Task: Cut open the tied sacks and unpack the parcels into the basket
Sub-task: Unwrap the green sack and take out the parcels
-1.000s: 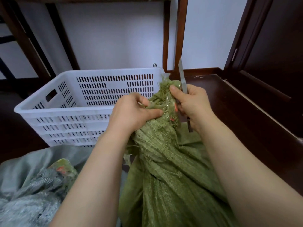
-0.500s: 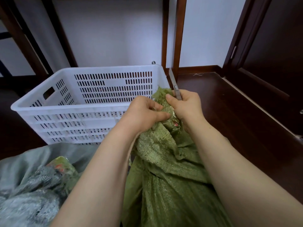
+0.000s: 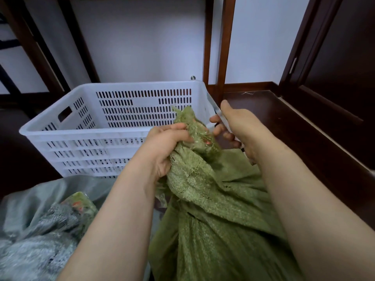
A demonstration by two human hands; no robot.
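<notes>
A green woven sack (image 3: 213, 199) stands in front of me, its neck (image 3: 194, 130) bunched and bound with clear tape. My left hand (image 3: 164, 147) grips the sack just below that neck. My right hand (image 3: 239, 126) is just to the right of the neck, thumb raised and fingers curled round a slim grey knife (image 3: 220, 116). Most of the knife is hidden by the hand, and its blade does not touch the sack. Behind the sack stands the white slotted plastic basket (image 3: 81, 130), with nothing visible inside it.
A grey woven sack (image 3: 30, 240) with a taped green neck lies at the lower left. Dark wooden floor (image 3: 284, 128) spreads to the right, up to a dark door frame (image 3: 300, 57). Wooden posts (image 3: 227, 47) and a white wall rise behind the basket.
My right hand has come off the sack's neck and moved a little to the right, and the knife blade, which pointed up, has dropped low. My left hand keeps its grip.
</notes>
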